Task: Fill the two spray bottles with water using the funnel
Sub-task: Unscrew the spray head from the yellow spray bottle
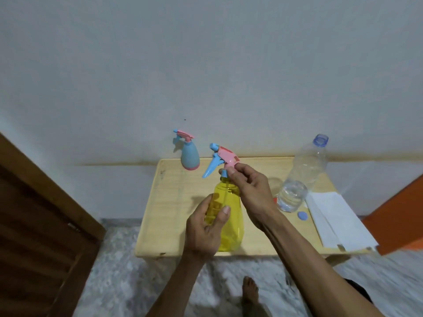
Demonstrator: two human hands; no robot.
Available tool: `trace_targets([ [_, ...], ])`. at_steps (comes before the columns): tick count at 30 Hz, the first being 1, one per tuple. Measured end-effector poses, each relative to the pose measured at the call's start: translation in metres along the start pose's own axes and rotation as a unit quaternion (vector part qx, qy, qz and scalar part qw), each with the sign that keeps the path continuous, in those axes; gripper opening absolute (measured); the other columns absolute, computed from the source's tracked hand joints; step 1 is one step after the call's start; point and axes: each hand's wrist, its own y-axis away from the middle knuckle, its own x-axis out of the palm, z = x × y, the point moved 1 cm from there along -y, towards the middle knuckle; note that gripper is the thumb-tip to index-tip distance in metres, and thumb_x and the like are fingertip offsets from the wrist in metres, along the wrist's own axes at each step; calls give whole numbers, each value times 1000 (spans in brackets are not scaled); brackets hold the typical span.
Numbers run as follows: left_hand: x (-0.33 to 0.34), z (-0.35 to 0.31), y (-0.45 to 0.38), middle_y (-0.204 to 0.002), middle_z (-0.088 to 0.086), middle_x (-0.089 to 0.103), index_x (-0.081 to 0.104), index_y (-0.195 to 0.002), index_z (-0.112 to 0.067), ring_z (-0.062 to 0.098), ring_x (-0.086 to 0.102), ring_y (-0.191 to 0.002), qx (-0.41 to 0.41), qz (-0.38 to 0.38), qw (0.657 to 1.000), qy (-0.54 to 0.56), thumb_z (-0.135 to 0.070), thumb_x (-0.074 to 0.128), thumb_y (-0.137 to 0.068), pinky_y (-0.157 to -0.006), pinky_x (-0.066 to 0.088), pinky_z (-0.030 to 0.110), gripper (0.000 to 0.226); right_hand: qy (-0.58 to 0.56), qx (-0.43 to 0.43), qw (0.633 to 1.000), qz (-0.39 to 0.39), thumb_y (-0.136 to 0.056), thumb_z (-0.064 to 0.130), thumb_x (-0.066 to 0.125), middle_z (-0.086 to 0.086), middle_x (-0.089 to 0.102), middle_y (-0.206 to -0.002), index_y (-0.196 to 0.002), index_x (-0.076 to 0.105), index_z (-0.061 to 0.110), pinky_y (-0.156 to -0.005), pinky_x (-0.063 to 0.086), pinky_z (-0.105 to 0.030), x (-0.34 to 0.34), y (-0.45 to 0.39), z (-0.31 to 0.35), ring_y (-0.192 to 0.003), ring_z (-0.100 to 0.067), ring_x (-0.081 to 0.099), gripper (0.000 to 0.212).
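A yellow spray bottle (230, 227) stands near the front of the small wooden table (169, 202). My left hand (206, 227) grips its body from the left. My right hand (249, 186) pinches the blue collar under its pink and blue trigger head (223, 160). A second, blue spray bottle (189, 156) with a pink base stands at the back edge by the wall. A clear water bottle (299, 177), uncapped and holding a little water, stands at the right. Its blue cap (302, 215) lies beside it. No funnel is plainly visible.
White folded paper (338, 220) lies on the table's right side, reaching the front corner. A dark wooden door (39, 225) is at the left, an orange surface (398, 211) at the right. A bare foot (250, 294) rests on the speckled floor below.
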Motion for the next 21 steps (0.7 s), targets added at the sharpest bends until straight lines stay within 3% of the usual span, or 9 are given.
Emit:
trace_targets([
  [3, -4, -5, 0, -107, -5, 75, 67, -120, -29, 11, 70, -98, -5, 1, 1000, 13, -46, 63, -89, -86, 55, 33, 35, -27, -30, 998, -50, -81, 17, 85, 0, 70, -89, -103, 67, 13, -77, 52, -25, 10, 5, 1, -79, -11, 63, 28],
  [5, -4, -5, -1, -109, -2, 75, 66, -122, -28, 17, 70, -102, -7, 4, 1000, 17, -47, 63, -89, -90, 56, 42, 38, -41, -42, 996, -67, -78, 15, 87, -2, 70, -89, -102, 65, 12, -78, 52, -25, 13, 6, 1, -81, -12, 65, 32],
  [9, -4, -5, -5, -107, 0, 75, 66, -123, -30, 19, 70, -100, -5, 4, 1000, 25, -47, 61, -90, -91, 56, 49, 38, -34, -19, 998, -48, -94, 21, 71, -13, 76, -87, -104, 67, 11, -78, 53, -38, 12, 8, 3, -78, -16, 65, 15],
  [11, -3, -6, -8, -107, -1, 74, 66, -122, -33, 17, 70, -100, -1, 4, 1000, 24, -48, 60, -90, -92, 56, 46, 36, -15, -39, 998, -51, -96, 23, 69, -2, 75, -87, -101, 73, 19, -75, 53, -32, 11, 9, 4, -78, -10, 64, 7],
  [14, -1, -8, -11, -111, 1, 74, 66, -122, -33, 21, 70, -105, 1, 3, 999, 37, -46, 60, -90, -93, 55, 45, 35, -23, -46, 997, -53, -91, 25, 75, 5, 78, -95, -97, 77, 27, -83, 56, -27, 12, 8, 7, -88, -6, 69, 6],
  [19, -2, -9, -17, -112, 1, 74, 65, -123, -29, 20, 69, -106, -1, -10, 999, 35, -45, 60, -90, -94, 55, 46, 37, -100, 20, 994, -36, -95, 21, 69, -3, 72, -78, -101, 71, 7, -71, 56, -31, 15, 3, 15, -72, -15, 65, 16],
  [21, -2, -9, -20, -114, 0, 73, 65, -124, -30, 21, 69, -108, 3, -13, 1000, 23, -44, 59, -91, -95, 54, 48, 36, -93, 33, 995, -26, -96, 26, 68, -4, 71, -81, -104, 74, 4, -74, 54, -32, 16, 0, 14, -76, -17, 62, 24],
])
